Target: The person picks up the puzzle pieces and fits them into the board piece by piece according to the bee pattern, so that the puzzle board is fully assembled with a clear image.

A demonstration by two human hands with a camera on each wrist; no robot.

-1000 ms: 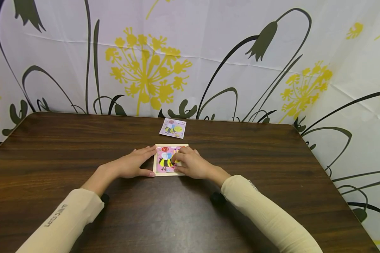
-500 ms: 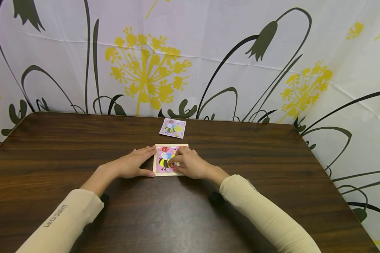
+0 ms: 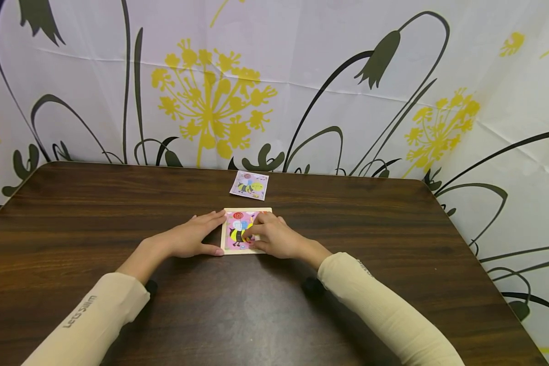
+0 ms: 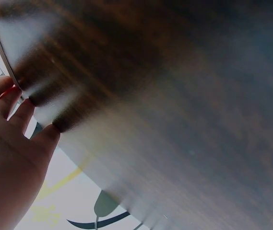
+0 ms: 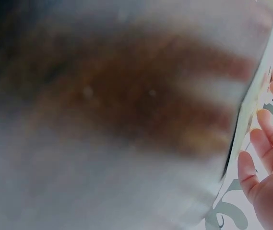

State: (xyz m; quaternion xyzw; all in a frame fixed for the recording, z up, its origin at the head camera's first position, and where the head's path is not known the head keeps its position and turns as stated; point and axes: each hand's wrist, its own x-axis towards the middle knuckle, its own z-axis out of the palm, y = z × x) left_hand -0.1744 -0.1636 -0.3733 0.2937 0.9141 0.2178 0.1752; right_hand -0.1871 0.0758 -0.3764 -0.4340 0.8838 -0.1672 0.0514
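In the head view, a wooden-framed jigsaw puzzle (image 3: 239, 226) with a bee picture lies flat on the table. My left hand (image 3: 189, 237) steadies the frame's left side, fingers straight and thumb spread toward the lower corner. Over the puzzle's right half bends my right hand (image 3: 276, 236). Its index finger and thumb come close together on a puzzle piece (image 3: 249, 239) near the bee's middle, mostly covered by the fingers. The right part of the picture is hidden beneath that hand. The left wrist view shows the left fingers (image 4: 23, 115); the right wrist view shows the right fingers (image 5: 270, 148).
A paper card (image 3: 249, 185) with the same bee picture lies behind the puzzle, near the back edge of the dark wood-grain table (image 3: 119, 203). A white flowered curtain (image 3: 302, 91) hangs close behind the table.
My right index finger and thumb have shifted slightly left over the puzzle, and the pale gap along the picture's lower edge no longer shows. The left hand and the card stay put.
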